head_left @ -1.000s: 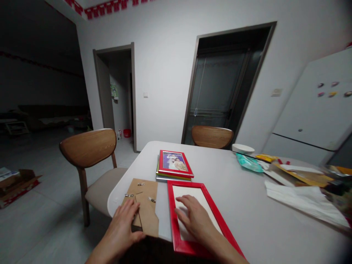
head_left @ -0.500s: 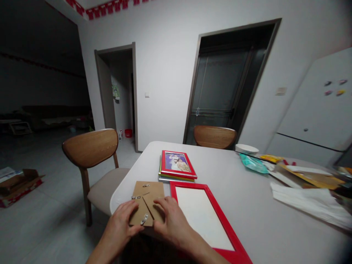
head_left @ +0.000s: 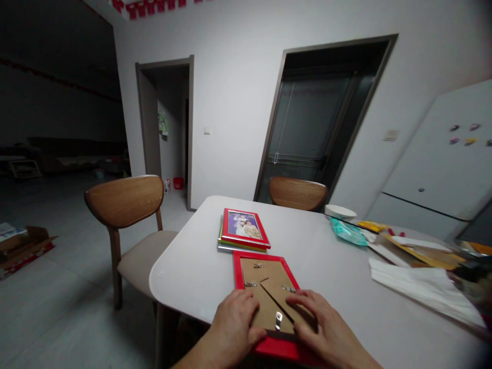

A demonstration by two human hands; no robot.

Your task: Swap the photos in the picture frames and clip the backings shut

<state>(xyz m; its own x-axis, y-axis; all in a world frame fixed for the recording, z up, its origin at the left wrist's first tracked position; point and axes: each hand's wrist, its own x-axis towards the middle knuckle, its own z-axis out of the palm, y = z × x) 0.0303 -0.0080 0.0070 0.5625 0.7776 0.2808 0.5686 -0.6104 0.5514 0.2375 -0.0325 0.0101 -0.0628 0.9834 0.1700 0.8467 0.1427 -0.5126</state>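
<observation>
A brown picture-frame backing board [head_left: 265, 302] with small metal clips and a diagonal slot lies over the opening of a red picture frame [head_left: 238, 277]. Its near edge shows a dark gap above the frame's lower bar; I cannot tell how deep it sits. At the board's left edge my left hand [head_left: 237, 325] grips it with bent fingers, thumb near the bottom. My right hand [head_left: 325, 325] grips the right edge, fingers curled over the board's face. Just beyond, a framed photo [head_left: 246, 226] with a red border tops a small stack of frames.
Across the white table [head_left: 200, 256] on the right lie a teal plastic packet [head_left: 348, 231], a white bowl [head_left: 340, 212], white wrapping [head_left: 423, 287] and assorted packaging. Wooden chairs stand at the left [head_left: 125, 200] and far side [head_left: 298, 193]. An open cardboard box [head_left: 28, 248] rests on the floor.
Both hands have carried the backing board rightward from the table's left edge onto the red frame. The frame's white inside is now covered by the board. The view has shifted slightly.
</observation>
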